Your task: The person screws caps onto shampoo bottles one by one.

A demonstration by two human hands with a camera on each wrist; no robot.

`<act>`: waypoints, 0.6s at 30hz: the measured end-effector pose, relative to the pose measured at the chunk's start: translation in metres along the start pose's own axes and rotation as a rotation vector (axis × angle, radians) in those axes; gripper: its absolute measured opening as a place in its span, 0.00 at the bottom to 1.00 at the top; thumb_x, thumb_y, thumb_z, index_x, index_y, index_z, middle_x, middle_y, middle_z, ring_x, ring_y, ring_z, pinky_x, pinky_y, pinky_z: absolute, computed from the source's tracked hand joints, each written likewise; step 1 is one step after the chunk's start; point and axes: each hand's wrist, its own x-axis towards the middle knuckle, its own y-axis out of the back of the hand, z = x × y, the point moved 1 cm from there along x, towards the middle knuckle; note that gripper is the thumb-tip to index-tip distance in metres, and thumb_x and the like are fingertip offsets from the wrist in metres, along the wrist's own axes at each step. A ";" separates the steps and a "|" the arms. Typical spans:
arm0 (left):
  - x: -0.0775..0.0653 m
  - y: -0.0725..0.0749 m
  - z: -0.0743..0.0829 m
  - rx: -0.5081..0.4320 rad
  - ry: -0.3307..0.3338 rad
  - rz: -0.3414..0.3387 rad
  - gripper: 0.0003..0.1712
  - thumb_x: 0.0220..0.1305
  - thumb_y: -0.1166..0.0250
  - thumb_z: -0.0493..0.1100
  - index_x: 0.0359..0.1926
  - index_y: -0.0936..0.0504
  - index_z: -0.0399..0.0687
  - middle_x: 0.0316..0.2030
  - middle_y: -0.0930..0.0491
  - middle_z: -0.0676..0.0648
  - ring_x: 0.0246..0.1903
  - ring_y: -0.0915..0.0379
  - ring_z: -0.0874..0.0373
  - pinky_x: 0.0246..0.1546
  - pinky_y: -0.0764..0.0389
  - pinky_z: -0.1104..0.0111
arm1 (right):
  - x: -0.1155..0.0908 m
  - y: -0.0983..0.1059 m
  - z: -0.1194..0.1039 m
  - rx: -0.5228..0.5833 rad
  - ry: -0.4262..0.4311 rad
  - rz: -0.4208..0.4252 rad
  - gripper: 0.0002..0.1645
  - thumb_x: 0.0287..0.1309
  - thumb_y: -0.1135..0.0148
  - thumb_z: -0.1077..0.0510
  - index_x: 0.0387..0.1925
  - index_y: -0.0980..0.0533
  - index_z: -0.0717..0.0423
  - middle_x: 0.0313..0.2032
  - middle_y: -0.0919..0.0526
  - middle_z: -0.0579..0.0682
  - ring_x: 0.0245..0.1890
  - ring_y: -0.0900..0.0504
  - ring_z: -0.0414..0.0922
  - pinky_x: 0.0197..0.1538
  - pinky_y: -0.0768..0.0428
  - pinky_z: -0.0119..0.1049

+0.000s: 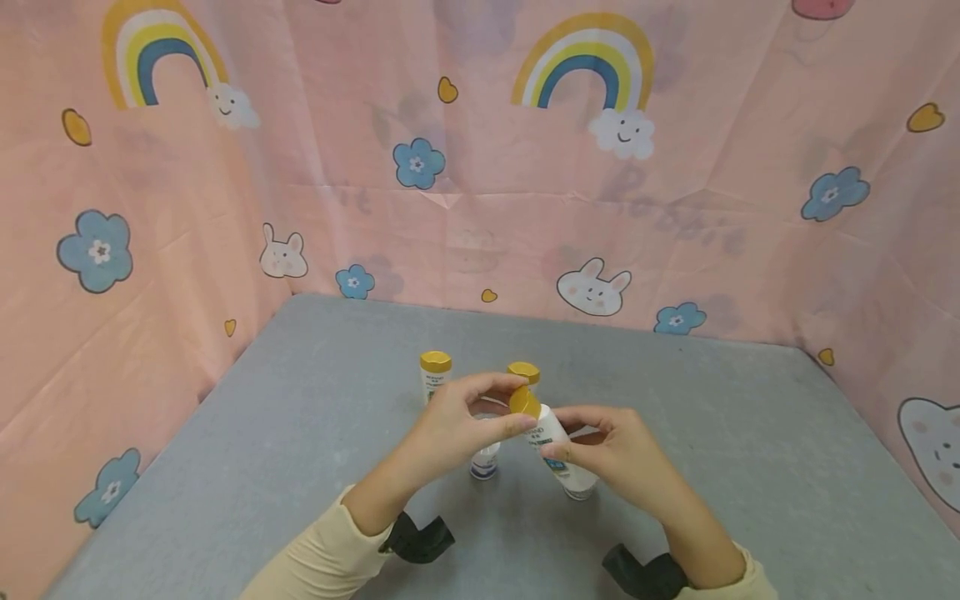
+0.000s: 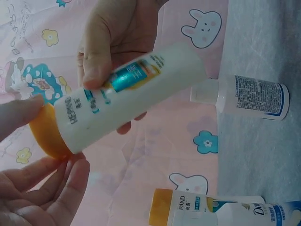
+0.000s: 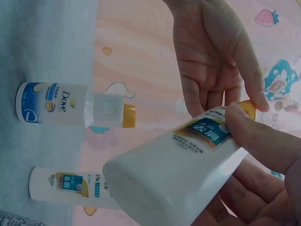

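Held tilted in front of me is a white shampoo bottle (image 1: 551, 437) with a yellow cap (image 2: 48, 131) at its upper end. My left hand (image 1: 463, 421) pinches that cap between thumb and fingers. Around the bottle's body, my right hand (image 1: 618, 454) grips with the thumb across the front label. The cap sits against the bottle's top in the left wrist view. The bottle's flat white base faces the right wrist camera.
On the grey table (image 1: 360, 500), a yellow-capped bottle (image 1: 435, 367) stands at left, with another (image 1: 523, 372) behind my hands. A small Dove bottle (image 3: 56, 103) stands below my left hand. A white bottle (image 2: 258, 96) with a printed label stands behind the held one. Pink cloth (image 1: 480, 225) encloses the table.
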 end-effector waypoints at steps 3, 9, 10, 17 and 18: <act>0.000 -0.001 0.000 0.001 0.016 0.019 0.24 0.60 0.27 0.46 0.57 0.19 0.48 0.52 0.17 0.49 0.47 0.20 0.58 0.50 0.17 0.71 | -0.001 -0.002 -0.002 -0.002 -0.038 0.047 0.23 0.55 0.26 0.54 0.50 0.18 0.62 0.46 0.13 0.60 0.35 0.11 0.41 0.36 0.13 0.36; 0.001 -0.002 0.000 0.029 0.044 0.050 0.23 0.59 0.27 0.48 0.55 0.18 0.49 0.48 0.17 0.50 0.45 0.21 0.60 0.50 0.17 0.70 | 0.001 -0.005 -0.002 -0.075 -0.019 0.098 0.22 0.53 0.25 0.55 0.49 0.16 0.60 0.45 0.12 0.57 0.34 0.11 0.41 0.34 0.13 0.33; 0.001 -0.002 -0.001 0.030 0.037 0.051 0.23 0.59 0.27 0.47 0.55 0.18 0.48 0.48 0.17 0.50 0.45 0.21 0.59 0.50 0.17 0.70 | 0.001 -0.006 -0.003 -0.091 -0.009 0.103 0.22 0.53 0.25 0.55 0.48 0.16 0.59 0.45 0.12 0.56 0.35 0.11 0.41 0.35 0.13 0.33; 0.000 -0.001 0.001 0.054 -0.048 0.044 0.22 0.61 0.28 0.44 0.55 0.17 0.42 0.49 0.16 0.46 0.44 0.20 0.58 0.50 0.18 0.74 | 0.000 -0.008 -0.004 -0.178 0.075 0.124 0.20 0.53 0.26 0.56 0.48 0.16 0.59 0.44 0.11 0.54 0.35 0.13 0.40 0.36 0.15 0.28; 0.000 -0.001 0.001 0.057 -0.065 0.040 0.22 0.61 0.29 0.44 0.55 0.17 0.41 0.48 0.16 0.46 0.44 0.20 0.58 0.50 0.18 0.73 | 0.000 -0.008 -0.004 -0.180 0.085 0.123 0.20 0.53 0.26 0.56 0.47 0.16 0.60 0.44 0.11 0.54 0.35 0.13 0.39 0.36 0.15 0.27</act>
